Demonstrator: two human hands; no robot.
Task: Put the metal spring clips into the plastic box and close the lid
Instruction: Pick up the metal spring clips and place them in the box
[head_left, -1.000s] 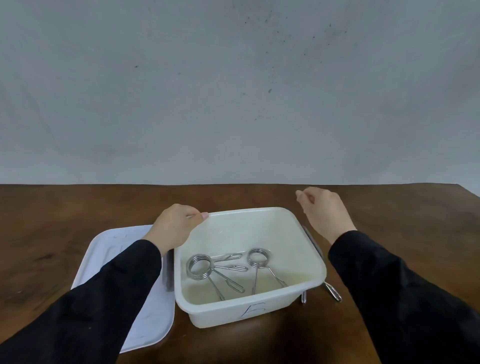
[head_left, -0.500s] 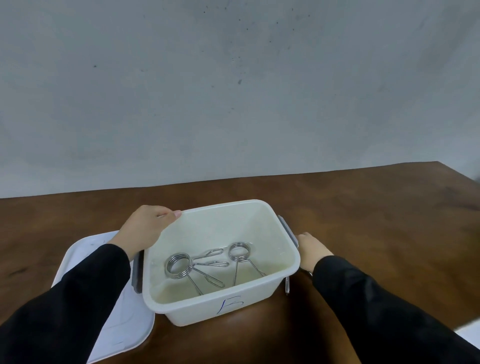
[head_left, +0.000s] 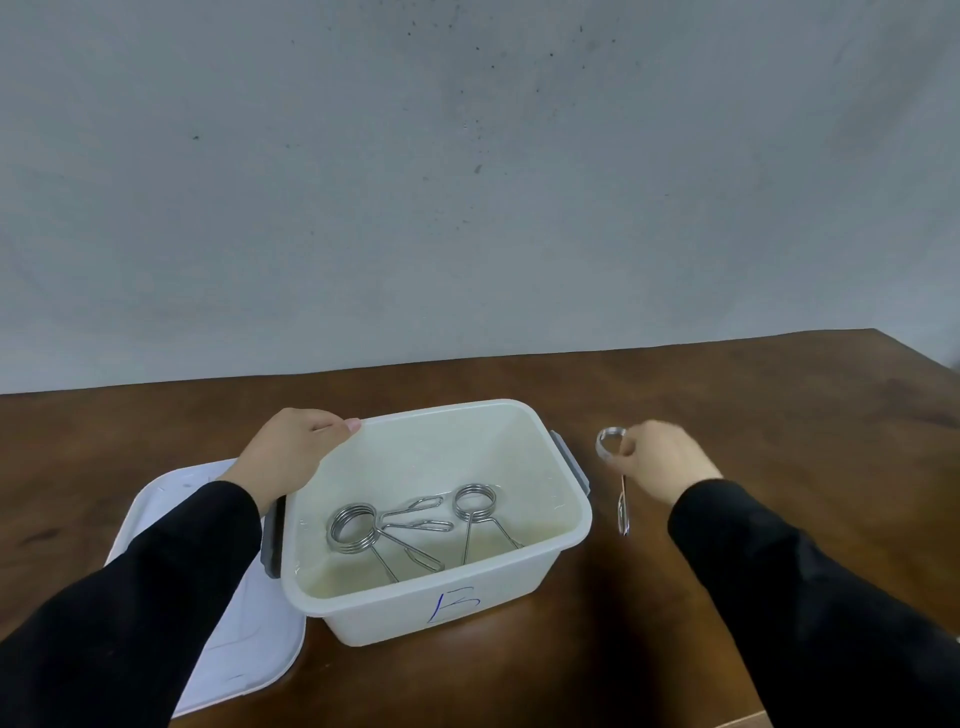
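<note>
An open white plastic box (head_left: 519, 566), marked with a blue letter on its front, stands on the brown table. Two metal spring clips lie inside it, one on the left (head_left: 358, 530) and one on the right (head_left: 475, 504). My left hand (head_left: 291, 452) grips the box's far left rim. My right hand (head_left: 660, 460) holds a third spring clip (head_left: 610, 449) in the air to the right of the box, its coil up and its legs hanging down. The white lid (head_left: 249, 634) lies flat on the table left of the box, partly under my left sleeve.
The box has grey latch handles on its left (head_left: 272, 540) and right (head_left: 571, 462) sides. The table's back edge meets a grey wall (head_left: 467, 208). Its right corner (head_left: 878, 332) shows at the far right.
My right hand dropped beside the box's right side, took hold of the clip lying there and lifted it to the right. My left hand stayed on the rim. The view shifted right.
</note>
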